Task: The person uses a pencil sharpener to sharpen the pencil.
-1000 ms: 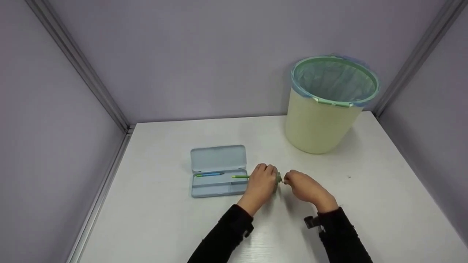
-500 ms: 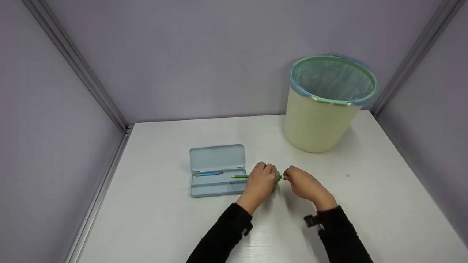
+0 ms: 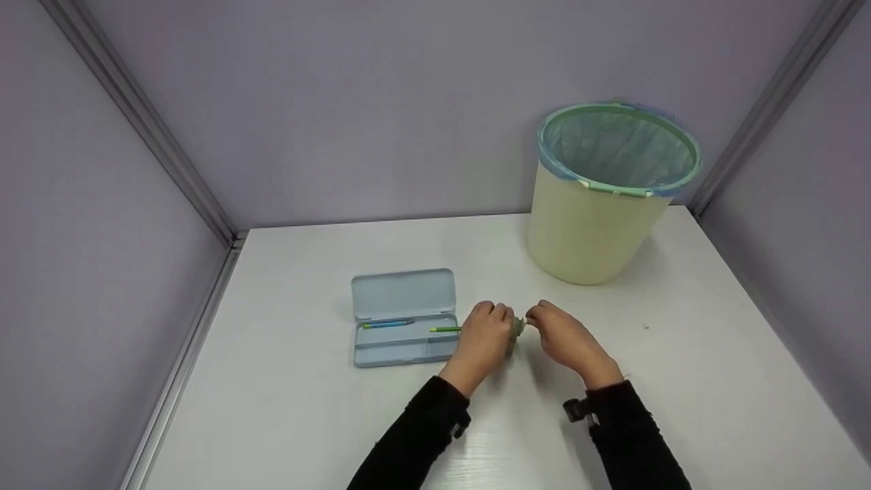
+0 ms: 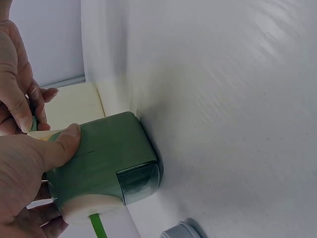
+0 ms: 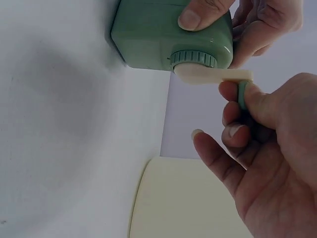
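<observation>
A green crank pencil sharpener (image 4: pixel 106 144) is held on the table by my left hand (image 3: pixel 483 338), thumb on its near face and fingers around the other side. A green pencil (image 3: pixel 444 329) sticks out of its left end, over the pencil case. At the opposite end is a cream crank arm (image 5: pixel 215 75). My right hand (image 3: pixel 565 339) pinches the crank's small green knob (image 5: pixel 241 94) between thumb and index finger. In the left wrist view a clear dark window (image 4: pixel 138 182) shows on the sharpener. The pencil's tip is hidden inside.
An open light-blue pencil case (image 3: pixel 391 354) lies left of my hands, with slim blue and green pencils (image 3: pixel 388 324) in it. A pale yellow bin (image 3: pixel 588 235) with a blue liner stands at the back right. Walls enclose the table's back and sides.
My right hand has moved slightly up and away from me, carrying the crank knob round. The left hand, sharpener and pencil stay nearly in place.
</observation>
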The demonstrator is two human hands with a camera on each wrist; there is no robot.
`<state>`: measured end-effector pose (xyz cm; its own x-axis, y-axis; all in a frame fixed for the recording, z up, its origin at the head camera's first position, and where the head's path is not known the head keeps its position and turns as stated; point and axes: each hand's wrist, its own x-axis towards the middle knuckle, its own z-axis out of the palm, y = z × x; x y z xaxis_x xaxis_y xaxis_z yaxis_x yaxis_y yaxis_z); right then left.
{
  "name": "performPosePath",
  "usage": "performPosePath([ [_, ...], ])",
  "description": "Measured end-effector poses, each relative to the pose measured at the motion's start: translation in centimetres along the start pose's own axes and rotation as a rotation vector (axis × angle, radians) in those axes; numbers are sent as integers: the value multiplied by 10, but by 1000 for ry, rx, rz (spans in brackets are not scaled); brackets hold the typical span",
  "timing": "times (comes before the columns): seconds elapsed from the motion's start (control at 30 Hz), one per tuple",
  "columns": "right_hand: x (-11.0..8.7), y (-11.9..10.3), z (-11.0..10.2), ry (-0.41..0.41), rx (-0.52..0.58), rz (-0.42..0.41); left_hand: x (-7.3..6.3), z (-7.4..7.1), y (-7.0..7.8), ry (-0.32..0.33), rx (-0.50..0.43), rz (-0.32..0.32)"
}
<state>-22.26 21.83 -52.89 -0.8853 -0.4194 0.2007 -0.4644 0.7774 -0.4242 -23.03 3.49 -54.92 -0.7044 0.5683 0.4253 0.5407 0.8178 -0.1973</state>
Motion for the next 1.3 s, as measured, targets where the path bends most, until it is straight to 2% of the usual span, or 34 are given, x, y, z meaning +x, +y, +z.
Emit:
performPosePath([
  [0.13,2,2,0,10,-1,13,0,0,2,-4,-10,-3],
  [0.27,3,1,-1,26,-10,16,0,-2,3,-11,3,-36],
  [0.5,-2,-1,1,65,-44,26,1,-7,4,-91,32,-60],
  [0.67,-2,-2,1,84,-51,16,9,-13,-3,-179,-48,-57],
  [0.8,-1,-2,1,92,-70,-10,15,-19,-13,-216,-135,-55],
  [0.93,0,-3,0,85,-80,-36,17,-21,-18,-250,-167,-73],
  [1.1,2,-2,-3,54,-80,-65,17,-23,-15,-302,-140,-89],
  [1.3,6,-3,-5,27,-73,-37,15,-25,-11,-276,-71,-29],
])
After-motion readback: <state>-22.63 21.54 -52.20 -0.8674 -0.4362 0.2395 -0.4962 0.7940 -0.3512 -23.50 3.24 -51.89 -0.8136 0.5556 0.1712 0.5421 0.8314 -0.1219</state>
